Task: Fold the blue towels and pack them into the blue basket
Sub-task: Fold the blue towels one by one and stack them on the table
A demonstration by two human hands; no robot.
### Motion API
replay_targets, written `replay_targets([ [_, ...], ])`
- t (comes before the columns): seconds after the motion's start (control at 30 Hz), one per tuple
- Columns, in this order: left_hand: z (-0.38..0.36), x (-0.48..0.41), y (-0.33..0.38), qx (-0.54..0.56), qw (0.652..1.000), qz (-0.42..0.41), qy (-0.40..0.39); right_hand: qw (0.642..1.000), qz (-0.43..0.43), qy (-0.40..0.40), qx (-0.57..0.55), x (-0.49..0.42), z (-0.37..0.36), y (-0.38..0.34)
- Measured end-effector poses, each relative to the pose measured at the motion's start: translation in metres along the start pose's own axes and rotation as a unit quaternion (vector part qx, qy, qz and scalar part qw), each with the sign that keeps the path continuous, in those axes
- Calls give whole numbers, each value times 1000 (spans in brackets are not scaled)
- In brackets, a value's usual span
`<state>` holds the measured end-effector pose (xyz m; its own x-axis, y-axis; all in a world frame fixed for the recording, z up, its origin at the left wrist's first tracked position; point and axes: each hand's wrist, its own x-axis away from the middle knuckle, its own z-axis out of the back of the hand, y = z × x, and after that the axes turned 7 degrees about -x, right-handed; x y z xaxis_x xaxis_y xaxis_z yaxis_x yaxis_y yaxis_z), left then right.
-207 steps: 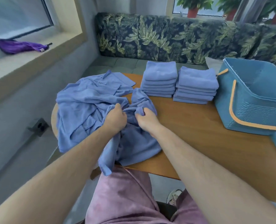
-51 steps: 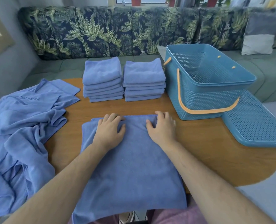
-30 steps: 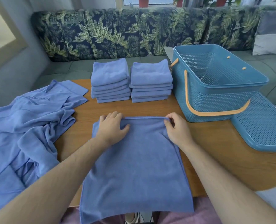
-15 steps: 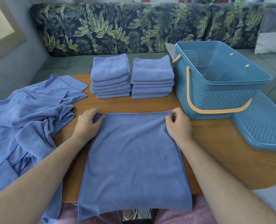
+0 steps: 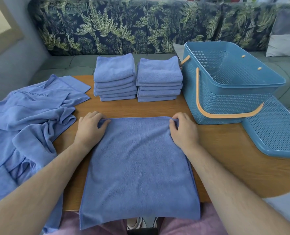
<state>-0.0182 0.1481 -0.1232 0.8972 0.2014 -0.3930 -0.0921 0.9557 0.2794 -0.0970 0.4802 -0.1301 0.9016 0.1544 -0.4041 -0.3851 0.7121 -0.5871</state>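
Blue towel [image 5: 139,168] spread flat on wooden table [image 5: 225,160], both hands at its far corners.

Left hand [image 5: 90,128] pinches far-left corner; right hand [image 5: 183,131] pinches far-right corner; near edge hangs over the table toward the lap. Two stacks of folded towels [image 5: 114,77] [image 5: 159,78] side by side behind. Blue basket [image 5: 229,99] with orange handle [image 5: 225,115] to the right, perforated lid [image 5: 275,131] touching it. Unfolded towel heap [image 5: 27,119] left.

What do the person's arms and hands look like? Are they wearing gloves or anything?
No gloves. Both the left hand and the right hand are bare, with no rings, watch or bracelet showing. The left arm and right arm are bare too: no sleeves reach into view. Below, pinkish clothing covers the lap.
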Motion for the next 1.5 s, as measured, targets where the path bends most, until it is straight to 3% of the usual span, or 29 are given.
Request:
replay_targets([
  [0.17, 1, 0, 1, 1, 1000, -7, 4, 998, -61, 9, -3, -1, 3, -3],
  [0.53, -2, -1, -3, 20, 1000, -14, -8, 997, -55, -53, 22, -5, -1, 1],
  [0.67, 11, 4, 3, 90, 996, 17, -25, 998, -30, -62, -11, -6, 11, -3],
  [0.83, 50, 5, 19, 182, 980, 74, -23, 988, -62, -99, -102, -18, 49, -30],
  [1.23, 195, -19, 36, 203, 975, 74, 48, 970, -58, -81, -220, -54, 168, -104],
  [1.5, 262, -74, 58, 228, 964, 50, 127, 981, -19, -57, -183, -111, 222, -173],
])
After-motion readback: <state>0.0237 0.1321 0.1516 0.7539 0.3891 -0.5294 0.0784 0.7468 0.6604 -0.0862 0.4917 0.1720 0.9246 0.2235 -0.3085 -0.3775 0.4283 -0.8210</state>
